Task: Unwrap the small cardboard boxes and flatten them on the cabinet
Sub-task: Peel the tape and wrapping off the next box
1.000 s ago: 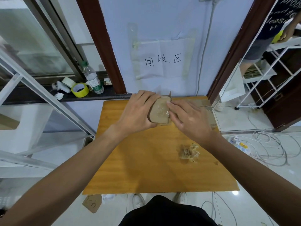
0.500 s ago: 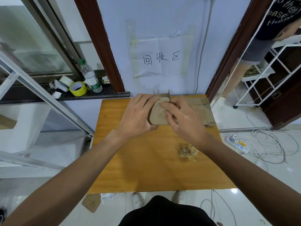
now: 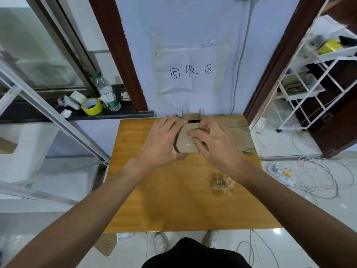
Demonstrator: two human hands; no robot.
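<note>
While the left hand (image 3: pixel 164 141) grips the box (image 3: pixel 188 140) from its side, right fingertips (image 3: pixel 193 135) pinch at its taped top. It sits at the cabinet's (image 3: pixel 154 200) far edge, flattened cardboard (image 3: pixel 240 132) beside it, crumpled tape (image 3: pixel 222 181) nearer.

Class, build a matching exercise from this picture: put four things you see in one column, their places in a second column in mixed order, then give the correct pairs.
Things
1. small brown cardboard box
2. crumpled wad of clear tape
3. yellow roll of tape
4. stack of flattened brown cardboard

Places
A. on the dark window ledge
B. between the left hand and right hand
C. far right corner of the wooden cabinet top
D. loose on the cabinet top, beside the right wrist

Pairs: 1-B, 2-D, 3-A, 4-C
</note>
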